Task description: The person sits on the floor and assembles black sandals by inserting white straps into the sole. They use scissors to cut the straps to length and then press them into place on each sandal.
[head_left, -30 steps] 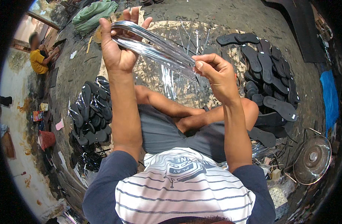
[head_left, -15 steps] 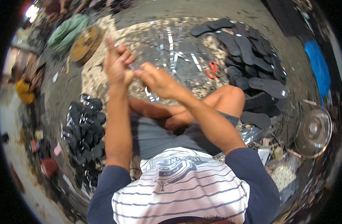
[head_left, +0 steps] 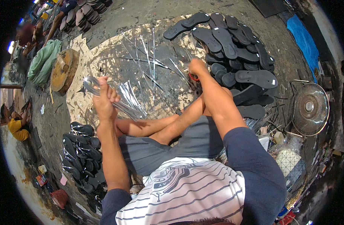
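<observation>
My left hand is closed around a looped bundle of shiny silver strips, whose free ends trail down to the right above my crossed legs. To the right, my right hand grips a pair of red-handled scissors; my fingers hide much of them, and thin blades seem to point up beyond the hand. Loose silver strips lie crossed on the dark, worn middle of the mat between and beyond my hands.
Black sandal soles are piled at the right, with a fan beyond. Black sandals with shiny straps are heaped at my left. A round wooden block and a green sack lie at the far left. Other people sit farther off.
My hands have parted from close together at the left. The right hand has moved right and taken hold of the red-handled scissors from the mat. The view has shifted.
</observation>
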Motion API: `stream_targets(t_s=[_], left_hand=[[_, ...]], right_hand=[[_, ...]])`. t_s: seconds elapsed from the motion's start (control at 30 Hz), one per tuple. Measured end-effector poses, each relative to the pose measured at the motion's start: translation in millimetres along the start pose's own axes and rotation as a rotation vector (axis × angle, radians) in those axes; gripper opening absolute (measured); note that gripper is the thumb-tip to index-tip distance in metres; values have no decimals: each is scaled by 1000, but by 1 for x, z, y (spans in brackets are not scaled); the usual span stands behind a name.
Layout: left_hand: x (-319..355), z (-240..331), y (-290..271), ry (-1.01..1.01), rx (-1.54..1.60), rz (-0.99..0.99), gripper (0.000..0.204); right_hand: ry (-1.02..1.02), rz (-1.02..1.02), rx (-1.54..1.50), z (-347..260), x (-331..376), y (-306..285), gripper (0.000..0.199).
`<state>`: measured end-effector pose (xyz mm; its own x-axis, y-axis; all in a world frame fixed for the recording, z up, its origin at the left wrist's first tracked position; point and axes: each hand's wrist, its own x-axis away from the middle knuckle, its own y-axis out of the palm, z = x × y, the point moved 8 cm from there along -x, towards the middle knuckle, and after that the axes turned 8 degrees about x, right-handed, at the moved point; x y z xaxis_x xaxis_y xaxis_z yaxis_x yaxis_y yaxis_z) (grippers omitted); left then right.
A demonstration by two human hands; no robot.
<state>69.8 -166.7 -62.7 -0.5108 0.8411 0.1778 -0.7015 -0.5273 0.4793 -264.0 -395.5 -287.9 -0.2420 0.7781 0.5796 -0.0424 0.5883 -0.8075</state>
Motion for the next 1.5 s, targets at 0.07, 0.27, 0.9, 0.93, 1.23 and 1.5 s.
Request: stream_targets(t_s=[0.07,0.27,0.9,0.93,1.23,1.5], left_hand=[[1,-4,-4,-9,-77,21,28],[-13,-5,4,65,-316,-30,23],[11,-18,22,327,-674,-344,24],[15,-18,25,336,-737,-383,27],[43,1,37,554,-909,-500,45],[28,-16,26,671,-894,-467,47]], right_hand=[[172,289,13,-3,16,-3,31],[155,182,-269,-40,18,-4,25],[-670,-550,-1230,-218,277,-51,69],[-677,-558,-1242,-220,277,-53,70],[-689,-416,-1269,-226,287,-53,75],[-618,-407,-1178,-215,290,-53,70]])
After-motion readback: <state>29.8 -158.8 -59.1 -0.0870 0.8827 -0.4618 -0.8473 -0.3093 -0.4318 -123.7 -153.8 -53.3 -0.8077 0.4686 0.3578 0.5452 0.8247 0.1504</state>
